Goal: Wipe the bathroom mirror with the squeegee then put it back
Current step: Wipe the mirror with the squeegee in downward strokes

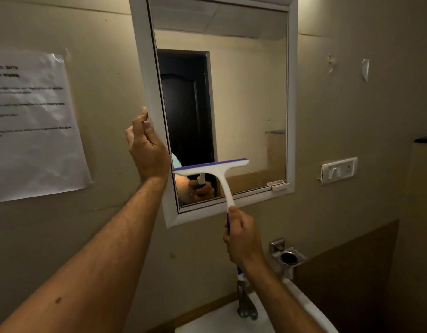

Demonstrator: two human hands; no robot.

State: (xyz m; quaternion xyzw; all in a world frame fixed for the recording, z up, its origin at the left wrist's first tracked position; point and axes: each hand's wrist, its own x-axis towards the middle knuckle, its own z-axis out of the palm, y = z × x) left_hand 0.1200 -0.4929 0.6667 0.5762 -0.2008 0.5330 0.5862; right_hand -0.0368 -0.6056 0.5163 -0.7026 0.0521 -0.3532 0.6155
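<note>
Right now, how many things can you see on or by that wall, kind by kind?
Mirror: 1
Squeegee: 1
Hands: 2, left and right
Paper notice: 1
Switch plate: 1
Metal holder: 1
Tap: 1
Sink: 1
Total: 9

Paper sheet (37, 126) taped on wall at nine o'clock, printed lines blurred, only "ID: 3079" and "Wiping" legible

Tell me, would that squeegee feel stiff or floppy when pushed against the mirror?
Probably stiff: the squeegee keeps a straight T shape while the right hand grips only its handle. It looks like light plastic. The blue blade edge likely flexes slightly on the mirror.
</note>
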